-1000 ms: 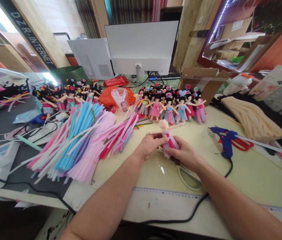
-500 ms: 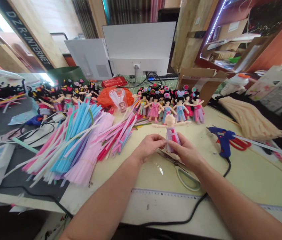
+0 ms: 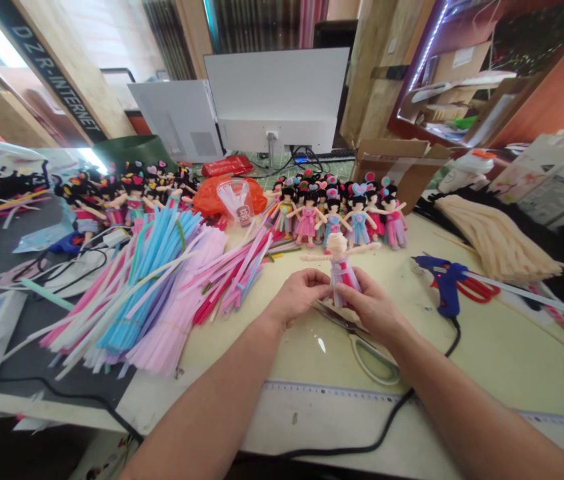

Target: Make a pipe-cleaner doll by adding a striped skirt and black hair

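A small doll [image 3: 343,275] with a bare cream head, outstretched cream arms and a pink, white and lilac skirt stands upright between my hands. My left hand [image 3: 303,293] pinches the left edge of its skirt with thumb and fingertips. My right hand [image 3: 375,303] grips the skirt from the right, thumb in front. Below the hands lie scissors with pale green handles [image 3: 376,360], their blades partly hidden. Left of my left hand are bundles of fuzzy stems, blue [image 3: 149,267] and lilac [image 3: 175,320].
Finished dolls [image 3: 335,210] stand in rows behind the hands. On the right lie a blue glue gun [image 3: 445,280] with a black cable and a cream stem bundle [image 3: 502,237]. A ruler [image 3: 332,392] runs along the front; a monitor [image 3: 277,90] stands behind.
The doll has turned slightly between my fingers, and its pink stripe shows nearer the middle of the skirt. Both hands keep almost the same place; the view has shifted slightly.
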`<state>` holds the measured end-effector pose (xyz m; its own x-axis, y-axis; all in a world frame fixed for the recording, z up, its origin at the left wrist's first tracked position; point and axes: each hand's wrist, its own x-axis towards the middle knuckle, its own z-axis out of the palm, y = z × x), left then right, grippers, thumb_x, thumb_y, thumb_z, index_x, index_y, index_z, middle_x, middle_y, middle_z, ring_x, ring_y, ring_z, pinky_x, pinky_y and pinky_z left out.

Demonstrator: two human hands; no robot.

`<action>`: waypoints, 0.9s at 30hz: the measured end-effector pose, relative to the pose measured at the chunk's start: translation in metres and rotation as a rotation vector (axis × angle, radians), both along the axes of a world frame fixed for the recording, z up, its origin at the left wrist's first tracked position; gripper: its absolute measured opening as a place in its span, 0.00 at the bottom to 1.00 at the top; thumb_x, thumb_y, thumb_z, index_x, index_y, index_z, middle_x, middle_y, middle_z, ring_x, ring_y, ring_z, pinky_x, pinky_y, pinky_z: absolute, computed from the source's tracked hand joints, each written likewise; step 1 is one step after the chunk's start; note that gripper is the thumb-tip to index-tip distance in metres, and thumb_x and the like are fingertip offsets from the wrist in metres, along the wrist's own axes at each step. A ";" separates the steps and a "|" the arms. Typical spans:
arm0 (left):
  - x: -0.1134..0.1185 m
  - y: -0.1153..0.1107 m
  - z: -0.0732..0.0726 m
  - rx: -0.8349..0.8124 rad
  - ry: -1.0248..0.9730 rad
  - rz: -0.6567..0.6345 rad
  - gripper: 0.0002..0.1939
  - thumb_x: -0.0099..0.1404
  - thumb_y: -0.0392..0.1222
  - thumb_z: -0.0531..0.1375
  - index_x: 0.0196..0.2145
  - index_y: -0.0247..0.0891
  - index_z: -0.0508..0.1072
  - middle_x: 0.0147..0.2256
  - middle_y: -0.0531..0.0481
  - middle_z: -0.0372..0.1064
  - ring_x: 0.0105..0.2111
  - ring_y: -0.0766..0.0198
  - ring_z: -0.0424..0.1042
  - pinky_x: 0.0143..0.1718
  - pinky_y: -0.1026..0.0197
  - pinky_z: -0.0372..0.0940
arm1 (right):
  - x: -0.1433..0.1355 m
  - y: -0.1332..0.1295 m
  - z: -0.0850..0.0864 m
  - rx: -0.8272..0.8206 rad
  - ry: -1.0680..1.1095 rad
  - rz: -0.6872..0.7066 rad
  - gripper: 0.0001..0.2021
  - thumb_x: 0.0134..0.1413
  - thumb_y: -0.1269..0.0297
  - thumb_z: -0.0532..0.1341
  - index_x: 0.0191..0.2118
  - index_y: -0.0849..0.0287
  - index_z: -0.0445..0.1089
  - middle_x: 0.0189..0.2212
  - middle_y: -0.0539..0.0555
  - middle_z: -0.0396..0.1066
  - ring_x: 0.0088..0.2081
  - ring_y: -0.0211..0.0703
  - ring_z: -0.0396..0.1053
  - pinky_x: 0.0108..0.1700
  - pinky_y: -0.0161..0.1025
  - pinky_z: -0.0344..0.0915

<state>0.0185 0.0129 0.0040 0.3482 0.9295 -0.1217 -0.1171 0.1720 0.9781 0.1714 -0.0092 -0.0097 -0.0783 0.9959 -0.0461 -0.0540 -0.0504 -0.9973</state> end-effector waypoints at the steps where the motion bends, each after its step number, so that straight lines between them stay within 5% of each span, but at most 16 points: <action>1: 0.000 0.000 0.000 0.005 0.007 0.007 0.08 0.47 0.38 0.66 0.24 0.35 0.71 0.23 0.54 0.67 0.26 0.69 0.65 0.33 0.63 0.59 | 0.000 0.000 0.000 -0.006 0.012 0.000 0.16 0.46 0.52 0.66 0.35 0.56 0.65 0.25 0.46 0.64 0.27 0.36 0.61 0.30 0.35 0.60; 9: -0.004 0.004 0.005 0.020 0.052 0.117 0.10 0.54 0.45 0.63 0.32 0.36 0.74 0.27 0.53 0.69 0.27 0.68 0.64 0.32 0.63 0.59 | -0.002 -0.001 0.001 -0.031 0.010 0.011 0.17 0.46 0.52 0.66 0.38 0.57 0.66 0.27 0.47 0.67 0.28 0.38 0.63 0.31 0.36 0.61; 17: -0.003 0.003 0.003 0.034 -0.020 0.139 0.15 0.48 0.48 0.68 0.30 0.36 0.76 0.30 0.50 0.72 0.33 0.64 0.67 0.37 0.60 0.60 | 0.001 -0.004 0.003 0.049 -0.198 0.045 0.20 0.54 0.42 0.56 0.35 0.55 0.70 0.27 0.49 0.70 0.29 0.42 0.64 0.31 0.38 0.60; 21: -0.003 0.002 0.007 -0.005 -0.011 0.158 0.14 0.48 0.49 0.67 0.26 0.36 0.75 0.25 0.52 0.70 0.29 0.65 0.66 0.33 0.62 0.58 | 0.008 0.001 -0.006 -0.035 -0.087 0.071 0.24 0.56 0.40 0.52 0.40 0.54 0.73 0.31 0.50 0.73 0.32 0.44 0.68 0.33 0.38 0.63; 27: -0.003 0.002 0.006 -0.028 -0.039 0.181 0.14 0.47 0.48 0.67 0.28 0.36 0.76 0.26 0.52 0.71 0.28 0.67 0.64 0.32 0.62 0.57 | 0.002 0.000 -0.002 -0.155 0.143 0.067 0.19 0.49 0.46 0.63 0.40 0.55 0.72 0.29 0.50 0.72 0.29 0.41 0.66 0.30 0.36 0.63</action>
<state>0.0155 0.0154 0.0105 0.1801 0.9739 -0.1384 -0.1869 0.1721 0.9672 0.1735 -0.0088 -0.0114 -0.1613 0.9700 -0.1822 -0.1855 -0.2111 -0.9597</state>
